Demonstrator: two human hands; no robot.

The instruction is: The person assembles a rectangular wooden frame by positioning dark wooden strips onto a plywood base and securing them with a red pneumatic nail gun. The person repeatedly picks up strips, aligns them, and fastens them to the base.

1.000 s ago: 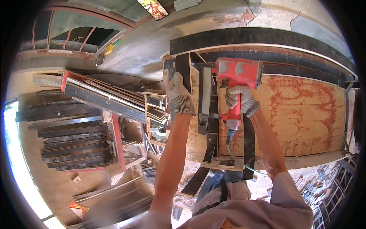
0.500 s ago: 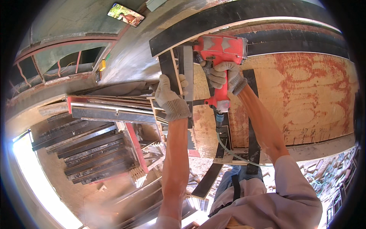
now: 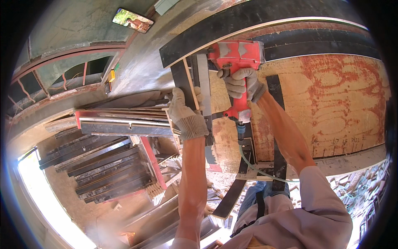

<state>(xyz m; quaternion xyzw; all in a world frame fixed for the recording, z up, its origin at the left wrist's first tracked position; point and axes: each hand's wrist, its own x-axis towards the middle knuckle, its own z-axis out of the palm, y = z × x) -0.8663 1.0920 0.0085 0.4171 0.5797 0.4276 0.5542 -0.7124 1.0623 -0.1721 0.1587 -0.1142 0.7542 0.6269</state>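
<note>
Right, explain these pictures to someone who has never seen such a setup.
There are no machine arms here, just a person's gloved left hand and right hand. Every picture comes from a camera on that person's head, looking down; its wide lens bends straight edges.

The left hand grips a short black strip. The right hand holds a red power tool by its handle, with a thin hose at the handle's lower end. Dark strips lie over a red-stained wooden board.

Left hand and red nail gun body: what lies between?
Head view: a black strip in the left hand, then the grey magazine of the nail gun.
</note>
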